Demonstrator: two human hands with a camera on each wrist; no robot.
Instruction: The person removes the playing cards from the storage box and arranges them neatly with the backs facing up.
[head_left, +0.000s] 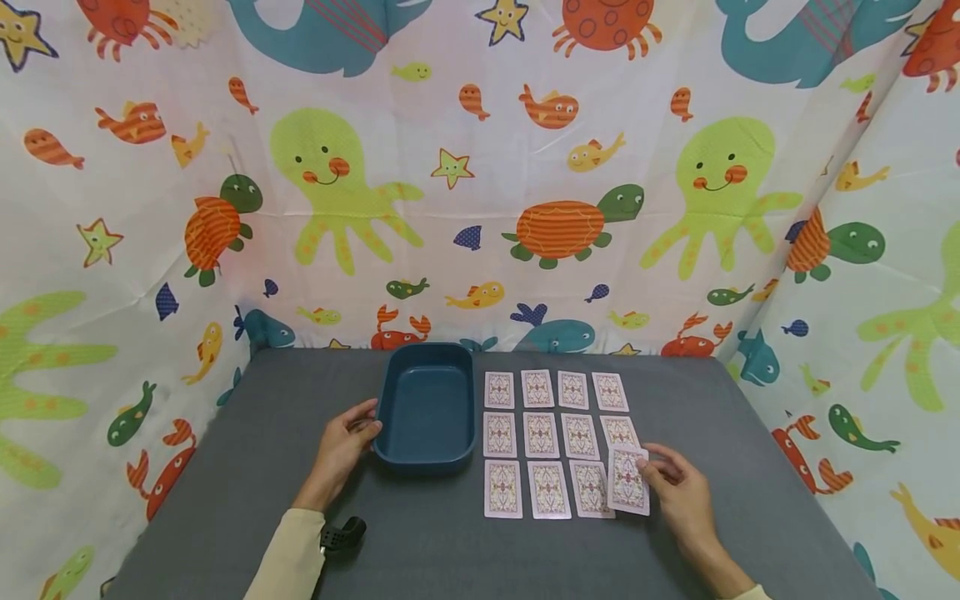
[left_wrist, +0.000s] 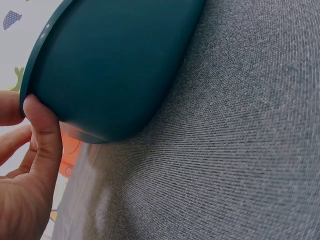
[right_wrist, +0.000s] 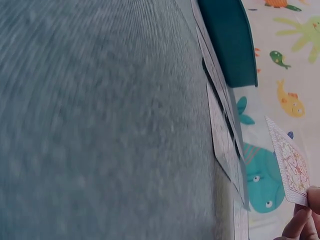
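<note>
My left hand [head_left: 341,450] pinches the left rim of a dark teal plastic tub [head_left: 427,408], thumb on one side of the wall and fingers on the other. The tub stands on the table with nothing visible inside. A patterned playing card [head_left: 628,481] is pinched at its right edge by my right hand [head_left: 682,492]. In the right wrist view that card [right_wrist: 291,167] is raised off the cloth, tilted. From above it overlaps part of a bottom-row card [head_left: 591,490]. Several playing cards [head_left: 542,435] lie back-up in three rows beside the tub.
Grey cloth covers the table [head_left: 420,542]. A white curtain [head_left: 480,183] printed with sea animals encloses the back and both sides. A black wristband [head_left: 343,533] is on my left wrist.
</note>
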